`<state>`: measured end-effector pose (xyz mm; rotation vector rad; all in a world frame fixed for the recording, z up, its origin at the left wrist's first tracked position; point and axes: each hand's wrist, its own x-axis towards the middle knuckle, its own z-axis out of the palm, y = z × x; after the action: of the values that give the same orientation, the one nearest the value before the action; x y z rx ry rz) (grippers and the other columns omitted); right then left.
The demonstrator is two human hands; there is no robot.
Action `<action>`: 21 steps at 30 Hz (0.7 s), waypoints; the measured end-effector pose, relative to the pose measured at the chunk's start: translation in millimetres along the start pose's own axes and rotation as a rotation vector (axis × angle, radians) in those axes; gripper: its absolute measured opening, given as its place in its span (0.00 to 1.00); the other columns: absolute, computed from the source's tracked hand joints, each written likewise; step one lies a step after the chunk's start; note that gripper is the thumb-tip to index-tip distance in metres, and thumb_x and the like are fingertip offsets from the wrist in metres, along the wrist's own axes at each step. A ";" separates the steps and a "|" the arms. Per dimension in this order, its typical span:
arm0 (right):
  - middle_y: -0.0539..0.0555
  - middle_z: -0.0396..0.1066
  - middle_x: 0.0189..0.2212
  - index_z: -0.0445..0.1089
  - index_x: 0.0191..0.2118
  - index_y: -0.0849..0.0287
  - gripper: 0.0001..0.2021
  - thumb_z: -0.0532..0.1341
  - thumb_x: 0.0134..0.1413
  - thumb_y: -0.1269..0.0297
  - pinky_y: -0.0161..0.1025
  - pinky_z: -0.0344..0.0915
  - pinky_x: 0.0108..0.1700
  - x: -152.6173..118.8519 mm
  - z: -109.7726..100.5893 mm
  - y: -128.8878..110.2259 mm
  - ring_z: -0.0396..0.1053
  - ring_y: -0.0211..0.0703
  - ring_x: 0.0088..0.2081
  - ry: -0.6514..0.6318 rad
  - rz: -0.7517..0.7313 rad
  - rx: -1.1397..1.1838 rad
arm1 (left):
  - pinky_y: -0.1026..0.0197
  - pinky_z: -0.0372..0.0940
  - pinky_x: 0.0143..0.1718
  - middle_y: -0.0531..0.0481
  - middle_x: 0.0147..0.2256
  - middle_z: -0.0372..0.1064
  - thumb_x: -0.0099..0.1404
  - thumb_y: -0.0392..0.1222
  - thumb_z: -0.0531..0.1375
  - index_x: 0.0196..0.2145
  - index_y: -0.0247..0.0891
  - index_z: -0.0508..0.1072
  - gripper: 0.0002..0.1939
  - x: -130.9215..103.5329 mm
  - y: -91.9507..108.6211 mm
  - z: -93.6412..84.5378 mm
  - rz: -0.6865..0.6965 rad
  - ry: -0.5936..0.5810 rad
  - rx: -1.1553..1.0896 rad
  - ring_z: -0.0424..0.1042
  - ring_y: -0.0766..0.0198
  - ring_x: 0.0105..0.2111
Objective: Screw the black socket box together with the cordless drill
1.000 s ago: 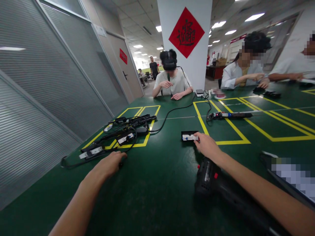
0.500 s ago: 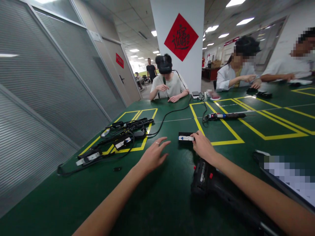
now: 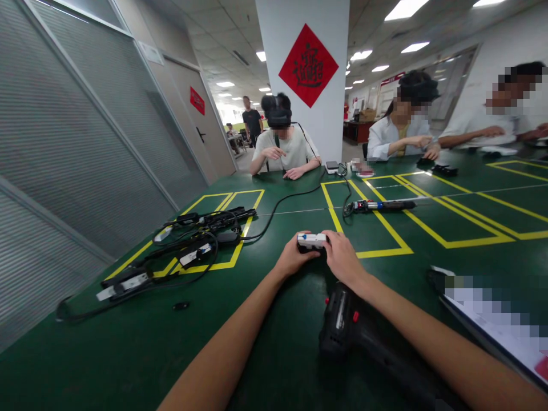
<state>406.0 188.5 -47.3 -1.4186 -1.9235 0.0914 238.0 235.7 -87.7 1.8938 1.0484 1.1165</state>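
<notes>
A small black box with a white strip and a blue mark (image 3: 312, 241) is held between my hands, above the green table. My left hand (image 3: 295, 257) grips its left end, thumb beneath the near side. The fingers of my right hand (image 3: 340, 257) are closed on its right end. Below my right forearm lies a black device with red buttons and a long handle (image 3: 342, 322), partly covered by the arm. To the left, several black adapters with white labels (image 3: 194, 255) lie in a tangle of black cables.
Yellow tape outlines (image 3: 385, 252) mark the green table (image 3: 265, 365). Beyond my right hand lies a long corded tool (image 3: 385, 206). A small dark piece (image 3: 180, 306) lies left of my forearm, and a folder with papers (image 3: 488, 314) at right. Several people sit around the far side.
My left hand, open and apart before, has moved right and closed on the left end of the box. The right hand keeps its hold. The view has turned slightly to the right.
</notes>
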 end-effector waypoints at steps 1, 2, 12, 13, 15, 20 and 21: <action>0.56 0.70 0.49 0.67 0.50 0.59 0.13 0.59 0.61 0.65 0.50 0.69 0.44 -0.3 -1.3 -1.5 0.71 0.47 0.45 0.027 0.013 0.020 | 0.53 0.62 0.51 0.43 0.46 0.70 0.49 0.43 0.68 0.50 0.35 0.64 0.32 0.8 0.4 0.0 -0.009 0.002 0.002 0.69 0.57 0.46; 0.56 0.70 0.49 0.67 0.51 0.59 0.13 0.59 0.61 0.65 0.50 0.69 0.44 -0.9 -2.3 -2.7 0.71 0.47 0.44 0.054 0.030 0.039 | 0.52 0.62 0.52 0.43 0.46 0.70 0.49 0.43 0.68 0.50 0.35 0.65 0.31 1.6 1.5 -0.2 -0.014 0.009 0.018 0.69 0.57 0.47; 0.56 0.70 0.48 0.65 0.52 0.59 0.15 0.59 0.61 0.64 0.49 0.70 0.42 -5.4 -7.3 -4.2 0.72 0.47 0.43 0.156 0.231 0.100 | 0.53 0.64 0.48 0.43 0.43 0.70 0.50 0.52 0.65 0.48 0.37 0.70 0.29 -19.9 51.2 -41.4 0.017 -0.111 0.611 0.70 0.54 0.43; 0.56 0.70 0.48 0.65 0.52 0.59 0.15 0.59 0.61 0.64 0.49 0.70 0.42 -5.4 -7.8 -4.8 0.72 0.47 0.42 0.145 0.235 0.099 | 0.53 0.64 0.48 0.42 0.43 0.69 0.50 0.53 0.64 0.48 0.38 0.70 0.29 -29.4 60.0 -52.9 -0.010 -0.108 0.672 0.70 0.53 0.43; 0.56 0.70 0.47 0.65 0.52 0.59 0.15 0.59 0.61 0.64 0.48 0.70 0.41 -5.7 -8.5 -6.0 0.72 0.46 0.42 0.115 0.236 0.097 | 0.52 0.63 0.51 0.42 0.48 0.67 0.52 0.56 0.62 0.54 0.39 0.65 0.34 -56.2 77.6 -83.5 -0.095 -0.058 0.770 0.69 0.52 0.47; 0.55 0.71 0.47 0.66 0.51 0.60 0.14 0.59 0.61 0.64 0.48 0.70 0.41 -6.6 -7.3 -6.1 0.73 0.46 0.41 0.040 0.230 0.089 | 0.50 0.63 0.51 0.47 0.48 0.69 0.56 0.64 0.56 0.60 0.43 0.55 0.39 -162.9 97.0 -197.2 -0.504 0.253 0.958 0.70 0.54 0.48; 0.55 0.70 0.47 0.66 0.51 0.59 0.14 0.59 0.61 0.64 0.48 0.70 0.41 -6.5 -6.8 -5.9 0.72 0.46 0.41 0.027 0.232 0.085 | 0.49 0.65 0.50 0.48 0.47 0.70 0.55 0.65 0.55 0.57 0.43 0.59 0.37 -187.7 94.3 -219.9 -0.596 0.322 1.030 0.71 0.53 0.46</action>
<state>406.1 178.3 -42.9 -1.5722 -1.7066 0.2584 9.1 62.7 13.2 1.8494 2.5107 0.5359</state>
